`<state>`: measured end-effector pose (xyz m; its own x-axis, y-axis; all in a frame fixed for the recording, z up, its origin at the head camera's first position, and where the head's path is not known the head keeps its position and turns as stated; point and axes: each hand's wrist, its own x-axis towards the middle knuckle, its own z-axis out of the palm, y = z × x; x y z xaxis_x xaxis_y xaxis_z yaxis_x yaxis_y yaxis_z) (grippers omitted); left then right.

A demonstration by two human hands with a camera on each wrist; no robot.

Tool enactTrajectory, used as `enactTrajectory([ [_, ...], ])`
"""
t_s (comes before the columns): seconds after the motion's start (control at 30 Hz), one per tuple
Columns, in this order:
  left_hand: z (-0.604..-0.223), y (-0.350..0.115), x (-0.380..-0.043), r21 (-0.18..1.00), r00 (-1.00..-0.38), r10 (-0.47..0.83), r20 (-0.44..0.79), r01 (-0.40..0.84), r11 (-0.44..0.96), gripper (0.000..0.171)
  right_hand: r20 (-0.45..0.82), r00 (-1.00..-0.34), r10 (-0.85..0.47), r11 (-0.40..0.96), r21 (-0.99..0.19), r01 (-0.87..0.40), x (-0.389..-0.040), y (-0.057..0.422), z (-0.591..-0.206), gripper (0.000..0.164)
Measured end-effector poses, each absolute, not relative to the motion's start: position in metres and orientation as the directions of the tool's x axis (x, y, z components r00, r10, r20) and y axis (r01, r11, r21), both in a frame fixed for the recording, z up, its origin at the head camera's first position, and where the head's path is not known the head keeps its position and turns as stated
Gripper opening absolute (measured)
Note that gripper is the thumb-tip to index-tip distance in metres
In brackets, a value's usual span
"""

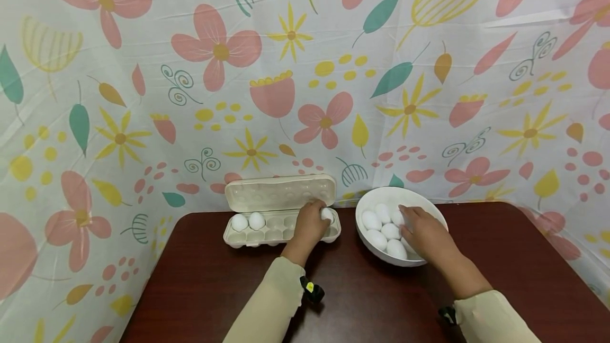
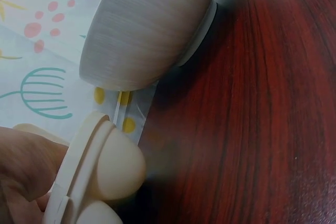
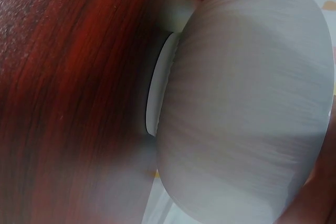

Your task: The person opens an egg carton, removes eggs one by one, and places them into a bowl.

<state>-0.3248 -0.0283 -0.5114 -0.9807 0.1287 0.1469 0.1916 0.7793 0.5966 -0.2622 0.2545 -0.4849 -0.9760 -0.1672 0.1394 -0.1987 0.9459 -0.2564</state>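
A pale egg carton (image 1: 280,208) stands with its lid raised against the patterned cloth. Two white eggs (image 1: 257,220) sit side by side in the back row at its left end. My left hand (image 1: 310,225) reaches over the carton's right end, thumb and fingers around a white egg (image 1: 326,214) at a back-row cup. To the right, a white bowl (image 1: 364,241) contains several white eggs (image 1: 391,231). My right hand (image 1: 425,234) is inside the bowl's right side, fingers and thumb around an egg (image 1: 396,218); its palm hides part of the contents.
Both containers stand near the back edge of the dark red-brown wooden table (image 1: 362,306), a narrow gap between them. A floral cloth (image 1: 286,120) hangs right behind. In the left wrist view, the bowl's outer wall (image 2: 147,30) rises beside the carton's end.
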Motion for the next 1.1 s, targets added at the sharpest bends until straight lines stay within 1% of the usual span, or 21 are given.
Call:
enactTrajectory([
  [0.13,-0.513,-0.028,-0.324,0.594,-0.978,0.112,0.175,0.196,0.78,0.035,0.191,-0.969,-0.157,0.94,-0.272,-0.206,-0.261,0.254,-0.486,0.061],
  [0.37,-0.516,-0.029,-0.324,0.6,-0.966,0.061,0.253,0.206,0.773,0.035,0.338,-0.933,-0.127,0.928,-0.291,-0.231,-0.259,0.251,-0.483,0.057],
  [0.5,-0.512,-0.03,-0.323,0.626,-0.958,0.056,0.28,0.227,0.746,0.034,0.426,-0.897,-0.118,0.912,-0.31,-0.267,-0.255,0.249,-0.481,0.051],
  [0.7,-0.502,-0.032,-0.32,0.685,-0.957,0.029,0.29,0.229,0.691,0.032,0.554,-0.819,-0.147,0.882,-0.302,-0.363,-0.252,0.243,-0.481,0.045],
  [0.9,-0.487,-0.029,-0.31,0.732,-0.95,0.009,0.311,0.245,0.636,0.035,0.596,-0.789,-0.151,0.855,-0.323,-0.407,-0.248,0.235,-0.478,0.043],
  [1.1,-0.473,-0.025,-0.295,0.774,-0.95,-0.005,0.312,0.251,0.581,0.039,0.628,-0.758,-0.176,0.83,-0.32,-0.457,-0.243,0.224,-0.475,0.044],
])
